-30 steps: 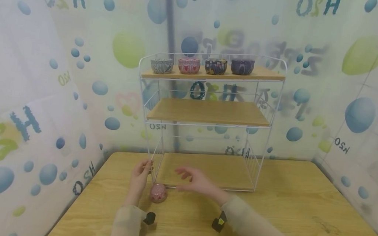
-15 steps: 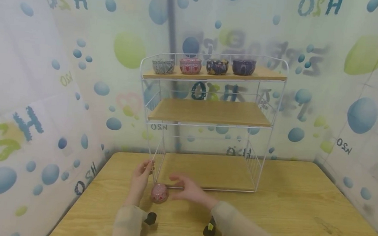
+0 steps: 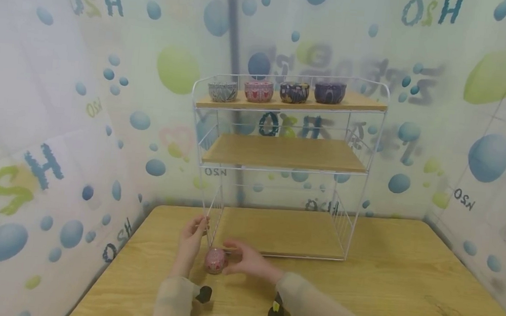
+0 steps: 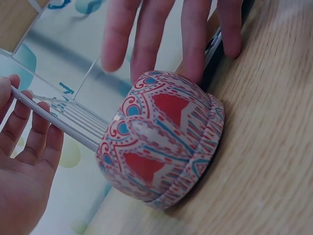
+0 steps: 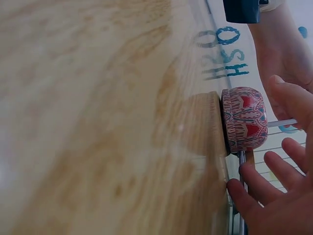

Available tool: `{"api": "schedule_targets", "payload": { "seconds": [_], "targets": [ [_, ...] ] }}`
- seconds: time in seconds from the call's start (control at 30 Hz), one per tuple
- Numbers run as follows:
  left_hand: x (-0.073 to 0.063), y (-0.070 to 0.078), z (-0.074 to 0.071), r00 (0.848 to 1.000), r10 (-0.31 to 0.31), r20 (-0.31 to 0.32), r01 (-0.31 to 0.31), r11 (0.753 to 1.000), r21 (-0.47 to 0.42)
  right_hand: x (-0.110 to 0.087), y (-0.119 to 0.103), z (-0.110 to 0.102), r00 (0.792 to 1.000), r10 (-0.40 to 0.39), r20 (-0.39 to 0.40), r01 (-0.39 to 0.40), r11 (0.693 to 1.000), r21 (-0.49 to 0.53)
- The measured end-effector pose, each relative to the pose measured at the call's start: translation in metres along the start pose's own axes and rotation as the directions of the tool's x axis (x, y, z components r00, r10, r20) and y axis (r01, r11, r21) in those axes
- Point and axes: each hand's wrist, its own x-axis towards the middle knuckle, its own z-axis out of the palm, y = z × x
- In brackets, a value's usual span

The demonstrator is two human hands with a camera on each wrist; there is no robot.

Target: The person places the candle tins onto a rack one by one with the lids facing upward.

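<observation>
A small bowl (image 3: 215, 261) with a red, white and blue pattern lies upside down on the wooden table, at the front left corner of a white wire rack (image 3: 284, 153). My left hand (image 3: 191, 237) pinches the rack's front left post (image 4: 58, 120) between thumb and fingers, just beyond the bowl. To the bowl's right is my right hand (image 3: 251, 263), its fingers spread and relaxed. In the right wrist view the right hand (image 5: 281, 198) has its thumb and fingers around the bowl (image 5: 245, 119) without gripping it. Whether a fingertip touches the bowl, I cannot tell.
On the rack's top wooden shelf stand several patterned bowls: grey (image 3: 222, 91), red (image 3: 258, 92), dark floral (image 3: 294, 93) and dark purple (image 3: 330, 92). Bare boards form the middle shelf (image 3: 284, 151) and bottom shelf (image 3: 280, 232). A bubble-printed curtain (image 3: 177, 70) hangs behind the table.
My right hand has moved left and slightly down, coming close to the upside-down bowl. The left hand keeps its hold on the rack post, and the bowl stays in place.
</observation>
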Motion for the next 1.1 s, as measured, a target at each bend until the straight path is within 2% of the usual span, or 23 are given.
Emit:
{"api": "schedule_targets", "payload": {
  "seconds": [0.2,0.37,0.5,0.77,1.1],
  "targets": [
    [0.000,0.000,0.000,1.000,0.005,0.022,-0.005,1.000,0.013,0.004,0.000,0.003,1.000,-0.006,0.005,0.006,1.000,-0.006],
    [0.000,0.001,0.001,1.000,0.012,0.003,-0.012,1.000,0.008,0.008,-0.002,0.005,1.000,-0.007,0.004,0.007,1.000,-0.013],
    [0.001,0.000,0.002,0.999,0.034,-0.012,-0.034,0.999,0.017,0.012,-0.003,0.007,1.000,0.007,-0.018,-0.008,0.999,-0.034],
    [0.001,-0.002,-0.001,0.999,0.038,0.012,-0.039,0.999,0.016,0.016,-0.004,0.016,0.998,0.005,-0.067,-0.008,0.999,-0.047],
    [0.001,-0.002,-0.002,1.000,0.020,0.013,-0.020,1.000,0.005,0.018,-0.007,0.023,0.991,0.012,-0.131,-0.036,0.981,-0.189]
  ]
}}
